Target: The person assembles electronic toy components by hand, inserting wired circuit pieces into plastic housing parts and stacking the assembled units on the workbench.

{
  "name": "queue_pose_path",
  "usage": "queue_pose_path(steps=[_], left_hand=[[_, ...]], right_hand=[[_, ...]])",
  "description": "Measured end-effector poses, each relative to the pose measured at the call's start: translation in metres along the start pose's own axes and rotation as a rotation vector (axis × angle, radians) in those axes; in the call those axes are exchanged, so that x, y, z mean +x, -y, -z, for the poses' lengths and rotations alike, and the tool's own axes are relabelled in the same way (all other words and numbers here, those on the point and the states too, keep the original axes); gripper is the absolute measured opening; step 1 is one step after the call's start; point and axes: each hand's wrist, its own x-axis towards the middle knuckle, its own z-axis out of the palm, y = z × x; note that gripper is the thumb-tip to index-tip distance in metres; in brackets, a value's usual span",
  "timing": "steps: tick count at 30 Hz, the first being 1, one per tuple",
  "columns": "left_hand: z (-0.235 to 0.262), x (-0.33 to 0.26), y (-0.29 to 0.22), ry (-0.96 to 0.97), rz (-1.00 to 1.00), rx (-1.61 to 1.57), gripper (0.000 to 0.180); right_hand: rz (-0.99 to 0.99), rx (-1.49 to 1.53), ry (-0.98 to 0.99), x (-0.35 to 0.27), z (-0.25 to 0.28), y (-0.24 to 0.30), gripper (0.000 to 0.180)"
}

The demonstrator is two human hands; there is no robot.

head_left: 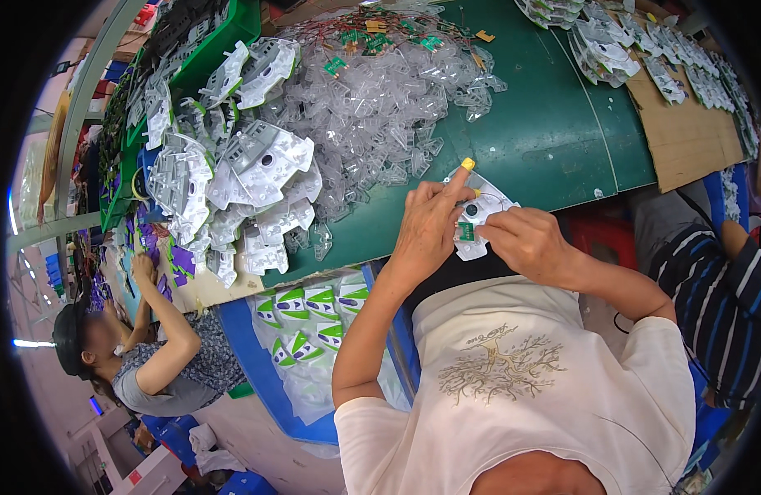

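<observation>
Pinching a white plastic part at the green table edge, both hands' fingers close on it.

A single head-worn fisheye view looks steeply down from above the person's own chest, close over the fingers at the near edge of the green tabletop. Beyond the fingers the tabletop stretches away toward the upper rim. Straight edges bend outward, and a dark ring frames everything.
</observation>
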Motion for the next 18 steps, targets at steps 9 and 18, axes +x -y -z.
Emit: queue_pose_path(steps=[9,18], left_hand=[[0.0,0.0,0.002,-0.002,0.02,-0.024,0.067],[0.01,0.001,-0.016,-0.432,0.075,-0.019,0.04]], right_hand=[[-0.47,0.246,-0.141,-0.016,0.015,-0.02,0.025],[-0.572,0.144,-0.499,-0.013,0.082,-0.094,0.019]])
